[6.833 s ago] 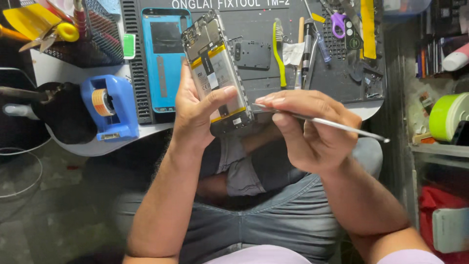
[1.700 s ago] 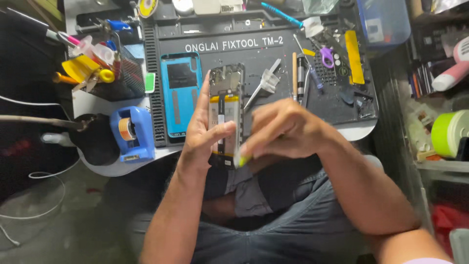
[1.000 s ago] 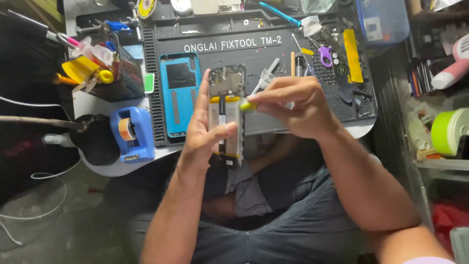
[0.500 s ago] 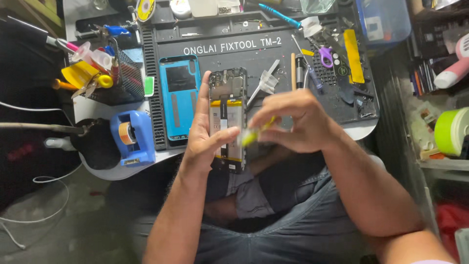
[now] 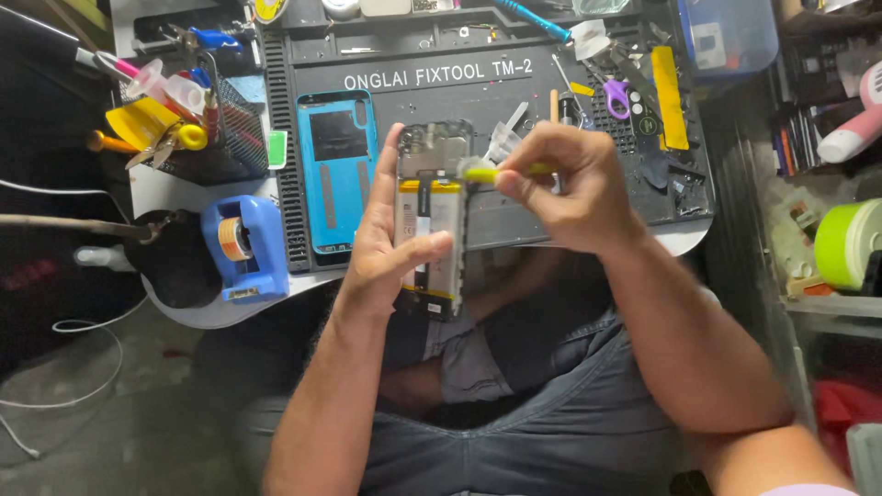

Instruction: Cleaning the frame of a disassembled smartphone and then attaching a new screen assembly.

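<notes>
— Head view: report the hands.

— My left hand [image 5: 390, 248] grips the opened smartphone with its back cover off and battery exposed [image 5: 432, 216], fingers behind it, thumb pressed across the battery. It is held upright above my lap, at the near edge of the dark grey repair mat [image 5: 570, 216]. My right hand [image 5: 570, 188] is closed in a pinch on a slim yellow-green pry tool [image 5: 501, 172]; its tip touches the phone's upper right edge.

— Surroundings?

— A blue rectangular phone back cover [image 5: 335, 170] lies flat on the mat, just left of the phone. A blue tape dispenser [image 5: 243, 248] stands further left. Purple-handled scissors [image 5: 616, 94] lie on the mat beyond my right hand.
</notes>
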